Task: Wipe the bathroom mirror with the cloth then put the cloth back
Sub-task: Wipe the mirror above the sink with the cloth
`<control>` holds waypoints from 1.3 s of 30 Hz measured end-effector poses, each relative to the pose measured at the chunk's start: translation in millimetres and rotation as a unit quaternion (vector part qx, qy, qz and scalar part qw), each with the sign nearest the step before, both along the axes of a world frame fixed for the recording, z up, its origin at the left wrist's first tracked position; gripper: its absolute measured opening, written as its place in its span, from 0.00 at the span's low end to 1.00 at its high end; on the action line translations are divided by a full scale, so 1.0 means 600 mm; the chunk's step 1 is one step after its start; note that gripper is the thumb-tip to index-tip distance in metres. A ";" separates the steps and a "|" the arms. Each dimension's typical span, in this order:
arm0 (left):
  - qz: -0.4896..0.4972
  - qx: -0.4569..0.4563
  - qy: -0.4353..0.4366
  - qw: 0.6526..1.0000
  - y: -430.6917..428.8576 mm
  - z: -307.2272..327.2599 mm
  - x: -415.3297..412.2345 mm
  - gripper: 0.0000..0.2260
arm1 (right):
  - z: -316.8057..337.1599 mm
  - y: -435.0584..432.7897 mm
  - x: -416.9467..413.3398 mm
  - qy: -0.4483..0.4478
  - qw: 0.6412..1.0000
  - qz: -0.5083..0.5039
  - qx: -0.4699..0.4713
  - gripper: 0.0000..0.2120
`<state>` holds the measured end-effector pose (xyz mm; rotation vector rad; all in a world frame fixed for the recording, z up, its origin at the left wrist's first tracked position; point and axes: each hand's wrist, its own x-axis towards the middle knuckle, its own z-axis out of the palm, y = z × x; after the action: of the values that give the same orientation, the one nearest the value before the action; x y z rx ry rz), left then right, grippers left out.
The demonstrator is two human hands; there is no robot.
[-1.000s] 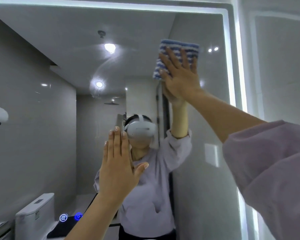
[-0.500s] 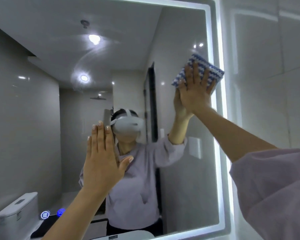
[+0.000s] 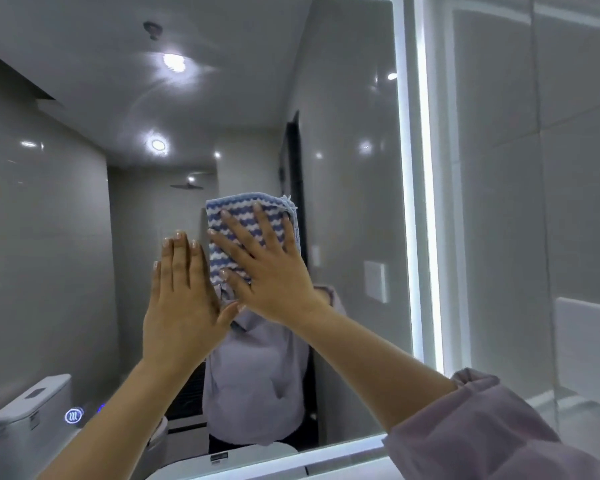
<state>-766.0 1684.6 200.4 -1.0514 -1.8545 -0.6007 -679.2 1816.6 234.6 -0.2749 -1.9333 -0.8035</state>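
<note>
While the right hand, fingers spread, presses the striped cloth flat on the mirror near its middle, it hides the cloth's lower right. The cloth's long axis runs near vertical. Just beside it stands the left hand, fingers straight and together; glass contact unclear.

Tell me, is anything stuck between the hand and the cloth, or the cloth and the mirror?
Nothing I can see. The right hand presses flat on the cloth, and the cloth lies against the mirror. The left hand is raised beside it, not in the way.
</note>
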 end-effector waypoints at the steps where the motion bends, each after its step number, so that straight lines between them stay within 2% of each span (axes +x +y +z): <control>1: -0.002 0.001 0.000 1.000 0.000 0.000 -0.001 0.48 | 0.001 0.009 0.008 0.003 1.000 0.006 0.001 0.28; 7: 0.009 0.005 0.021 1.000 0.004 -0.004 -0.012 0.48 | 0.001 0.111 0.102 0.112 0.989 -0.024 -0.092 0.32; 11: 0.004 0.008 0.020 1.000 0.005 -0.004 -0.013 0.49 | 0.005 0.171 0.180 0.149 0.973 -0.066 -0.166 0.34; 15: 0.009 0.002 0.019 1.000 0.004 -0.004 -0.010 0.49 | 0.020 0.200 0.223 0.187 0.958 -0.055 -0.210 0.32; 23: 0.003 0.005 0.024 1.000 0.005 -0.006 -0.014 0.49 | 0.022 0.188 0.205 0.279 0.929 0.009 -0.242 0.27; 27: -0.008 0.014 0.024 1.000 0.007 -0.007 -0.018 0.48 | 0.013 0.183 0.205 0.275 0.928 0.017 -0.252 0.26; 31: -0.016 0.015 0.018 1.000 0.007 -0.007 -0.017 0.48 | -0.044 0.184 0.201 0.266 0.929 -0.012 -0.255 0.28; 35: -0.015 0.010 0.015 1.000 0.005 -0.005 -0.014 0.48 | -0.113 0.179 0.170 0.256 0.939 -0.040 -0.225 0.28; 37: -0.014 0.006 0.013 1.000 0.004 -0.004 -0.012 0.48 | -0.126 0.163 0.147 0.275 0.937 -0.048 -0.209 0.32; 39: -0.017 0.005 0.010 1.000 0.004 -0.005 -0.012 0.48 | -0.133 0.142 0.128 0.240 0.953 -0.041 -0.180 0.30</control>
<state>-773.1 1686.8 197.6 -1.0800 -1.8178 -0.6164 -602.4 1901.9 154.7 -0.7080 -1.5958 -0.3774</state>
